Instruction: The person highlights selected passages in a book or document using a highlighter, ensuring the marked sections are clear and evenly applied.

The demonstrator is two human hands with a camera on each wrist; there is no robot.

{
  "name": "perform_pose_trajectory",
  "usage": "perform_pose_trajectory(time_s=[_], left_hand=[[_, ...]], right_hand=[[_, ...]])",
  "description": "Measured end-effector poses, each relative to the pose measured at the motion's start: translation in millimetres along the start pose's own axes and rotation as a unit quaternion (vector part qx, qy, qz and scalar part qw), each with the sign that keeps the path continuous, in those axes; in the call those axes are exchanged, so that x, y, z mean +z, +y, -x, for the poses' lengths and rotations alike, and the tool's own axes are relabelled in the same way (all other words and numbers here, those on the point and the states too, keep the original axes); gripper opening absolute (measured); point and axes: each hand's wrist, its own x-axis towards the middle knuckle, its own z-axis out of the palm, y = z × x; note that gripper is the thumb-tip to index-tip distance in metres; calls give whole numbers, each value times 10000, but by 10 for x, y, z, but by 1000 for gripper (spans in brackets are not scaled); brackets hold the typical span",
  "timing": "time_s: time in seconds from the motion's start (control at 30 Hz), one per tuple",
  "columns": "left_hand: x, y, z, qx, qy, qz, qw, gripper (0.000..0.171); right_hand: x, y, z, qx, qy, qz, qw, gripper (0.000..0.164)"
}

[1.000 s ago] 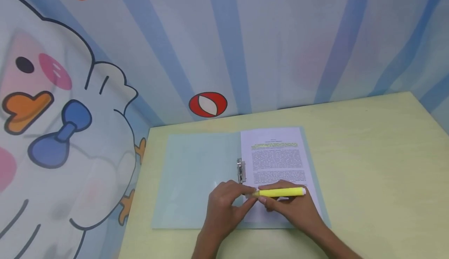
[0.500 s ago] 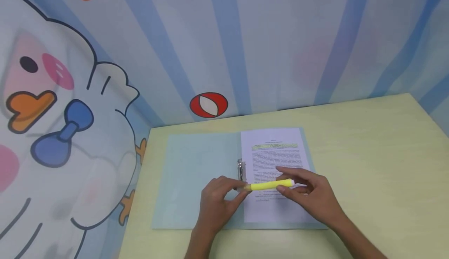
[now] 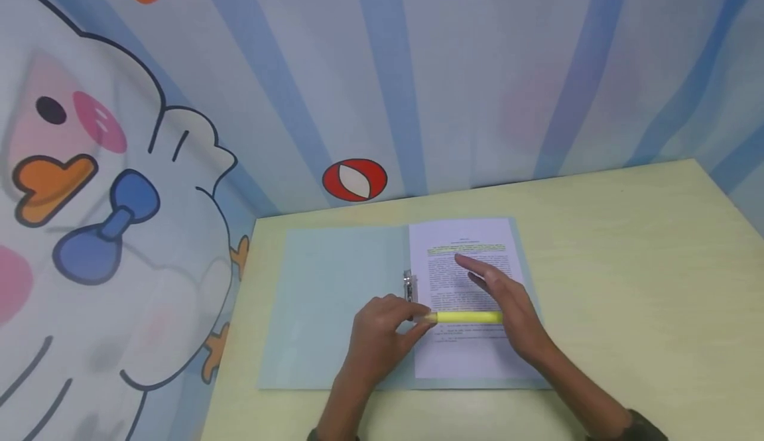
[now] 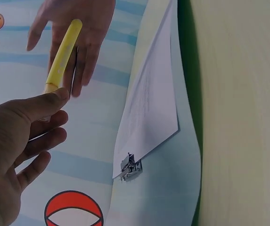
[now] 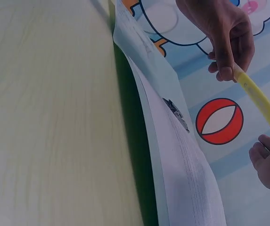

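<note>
A yellow highlighter (image 3: 468, 317) lies level above the printed sheets (image 3: 462, 361). My left hand (image 3: 379, 335) pinches its see-through capped end between thumb and forefinger. My right hand (image 3: 519, 315) is beside the other end, fingers stretched out; in the left wrist view this hand (image 4: 78, 42) shows a spread thumb and straight fingers behind the highlighter (image 4: 64, 56). Whether the palm touches the pen's end cannot be told. Below, the sheets lie in an open light-blue folder (image 3: 334, 295) with a metal clip (image 3: 408, 285) at its spine. The top paragraph has yellow marking.
The folder lies on a pale yellow-green table (image 3: 633, 282). Behind the table rises a striped blue-and-white backdrop (image 3: 477, 63) with a cartoon duck (image 3: 179, 282) on the left. A red ball picture (image 3: 355, 180) is printed low on it.
My right hand, earlier pinching the highlighter near its middle, slid to the rear end and then let go, its fingers straightening. My left hand keeps its pinch at the cap.
</note>
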Motion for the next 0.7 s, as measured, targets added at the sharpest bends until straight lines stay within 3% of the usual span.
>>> perform_pose_trajectory(time_s=[0.27, 0.4, 0.57, 0.7], left_hand=[[69, 35, -37, 616, -411, -138, 9972, 20], [98, 34, -67, 1092, -777, -444, 9900, 23], [176, 12, -108, 1609, -939, -1035, 9770, 21], [216, 2, -106, 1741, -1037, -1224, 9716, 21]], right_hand=[[47, 111, -56, -190, 17, -575, 9982, 52], [32, 171, -71, -94, 34, -710, 9974, 54], [12, 240, -87, 131, 113, -880, 9960, 54], [4, 261, -96, 206, 104, -815, 9964, 54]])
